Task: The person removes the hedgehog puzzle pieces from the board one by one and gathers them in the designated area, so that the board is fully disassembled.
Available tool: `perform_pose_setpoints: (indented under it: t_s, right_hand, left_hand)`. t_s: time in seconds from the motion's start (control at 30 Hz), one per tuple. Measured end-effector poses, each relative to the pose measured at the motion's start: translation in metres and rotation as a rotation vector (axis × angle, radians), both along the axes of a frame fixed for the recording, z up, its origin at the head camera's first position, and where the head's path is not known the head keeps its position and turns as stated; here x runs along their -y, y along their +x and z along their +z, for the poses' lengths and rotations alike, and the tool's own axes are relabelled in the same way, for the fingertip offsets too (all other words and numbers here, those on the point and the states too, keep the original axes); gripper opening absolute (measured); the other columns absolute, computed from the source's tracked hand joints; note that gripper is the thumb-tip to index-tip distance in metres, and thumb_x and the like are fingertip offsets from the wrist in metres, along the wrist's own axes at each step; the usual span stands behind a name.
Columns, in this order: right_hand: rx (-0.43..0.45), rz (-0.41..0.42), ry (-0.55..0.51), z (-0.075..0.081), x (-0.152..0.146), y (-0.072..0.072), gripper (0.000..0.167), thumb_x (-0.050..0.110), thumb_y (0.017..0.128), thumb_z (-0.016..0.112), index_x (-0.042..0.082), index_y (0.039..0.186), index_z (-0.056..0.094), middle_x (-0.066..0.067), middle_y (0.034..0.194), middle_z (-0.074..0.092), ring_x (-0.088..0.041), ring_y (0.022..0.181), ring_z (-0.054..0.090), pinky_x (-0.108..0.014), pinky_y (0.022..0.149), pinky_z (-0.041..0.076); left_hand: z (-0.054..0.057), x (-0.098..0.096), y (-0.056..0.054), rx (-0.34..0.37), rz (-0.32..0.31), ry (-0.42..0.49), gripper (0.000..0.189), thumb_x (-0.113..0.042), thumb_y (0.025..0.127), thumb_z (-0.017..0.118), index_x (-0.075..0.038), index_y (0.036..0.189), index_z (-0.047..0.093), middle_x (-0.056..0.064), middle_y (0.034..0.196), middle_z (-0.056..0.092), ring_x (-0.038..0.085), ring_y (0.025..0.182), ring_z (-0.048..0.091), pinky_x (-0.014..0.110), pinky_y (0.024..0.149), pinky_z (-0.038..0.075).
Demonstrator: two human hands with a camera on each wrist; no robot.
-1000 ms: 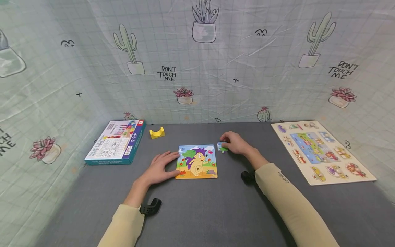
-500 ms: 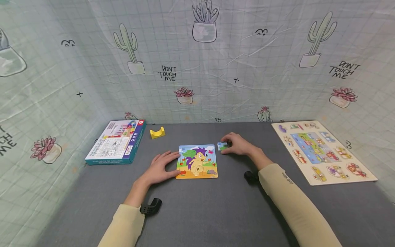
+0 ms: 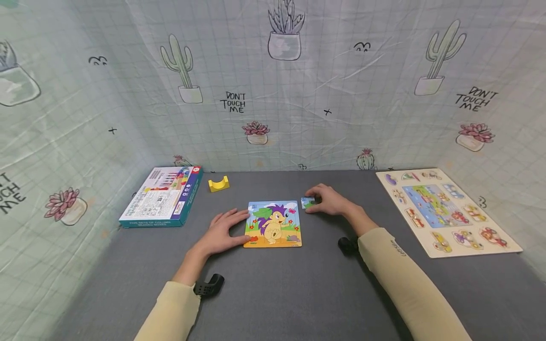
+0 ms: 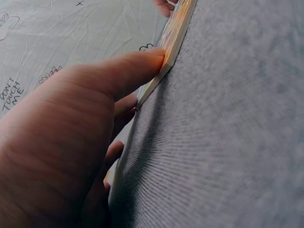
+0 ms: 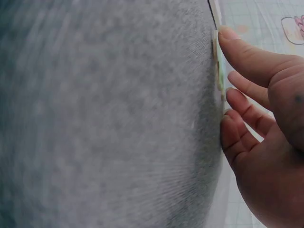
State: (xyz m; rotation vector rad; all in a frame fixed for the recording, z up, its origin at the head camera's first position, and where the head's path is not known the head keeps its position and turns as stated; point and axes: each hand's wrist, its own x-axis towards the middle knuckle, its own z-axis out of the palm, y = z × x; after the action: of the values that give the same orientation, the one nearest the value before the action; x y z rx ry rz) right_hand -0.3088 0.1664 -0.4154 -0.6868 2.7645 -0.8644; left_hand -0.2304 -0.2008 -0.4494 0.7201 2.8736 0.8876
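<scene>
left hand flat, fingers straight, bracing hedgehog puzzle edge | right hand pinching loose puzzle piece on the counter, just right of the board | I'd say keep it braced, lift the piece clean, match the picture before pressing

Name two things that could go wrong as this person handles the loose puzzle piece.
The small puzzle piece lies flat on the grey mat, so the right hand may fumble it. The left hand only touches the hedgehog puzzle at its edge; it might slide.
</scene>
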Motion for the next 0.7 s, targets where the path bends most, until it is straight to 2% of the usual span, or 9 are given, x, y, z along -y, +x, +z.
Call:
perform_pose_setpoints:
  t_s: [0.2,0.37,0.5,0.7]
  right_hand:
    - [-0.044,-0.01,-0.08,0.003,0.011,0.007,0.051,0.024,0.094,0.074,-0.003,0.135,0.059,-0.02,0.13,0.054,-0.036,0.12,0.053,-0.052,0.101,0.043]
    - [-0.051,0.04,-0.129,0.006,0.035,0.012,0.052,0.024,0.095,0.072,-0.005,0.136,0.057,-0.02,0.131,0.054,-0.038,0.121,0.054,-0.051,0.101,0.045]
    - [-0.032,0.075,-0.13,0.009,0.057,0.014,0.054,0.026,0.095,0.073,-0.005,0.137,0.056,-0.018,0.132,0.055,-0.036,0.121,0.053,-0.048,0.101,0.045]
    - [-0.001,0.11,-0.075,0.009,0.082,0.014,0.056,0.028,0.094,0.074,-0.003,0.138,0.057,-0.017,0.132,0.055,-0.031,0.119,0.054,-0.045,0.1,0.046]
  left_hand:
    - [-0.004,0.0,0.001,-0.029,-0.013,0.016,0.074,-0.048,0.089,0.073,-0.011,0.15,0.051,0.011,0.154,0.045,0.038,0.147,0.027,0.063,0.115,0.008]
    - [-0.005,0.002,0.003,-0.042,-0.018,0.025,0.072,-0.045,0.089,0.073,-0.01,0.149,0.052,0.012,0.153,0.046,0.038,0.147,0.027,0.064,0.114,0.009]
    - [-0.004,0.002,0.003,-0.043,-0.019,0.019,0.073,-0.045,0.089,0.073,-0.011,0.15,0.051,0.01,0.155,0.044,0.037,0.147,0.027,0.063,0.115,0.009]
    - [-0.004,0.002,0.001,-0.048,-0.029,-0.01,0.073,-0.049,0.091,0.071,-0.014,0.152,0.049,0.008,0.157,0.042,0.037,0.148,0.026,0.064,0.114,0.009]
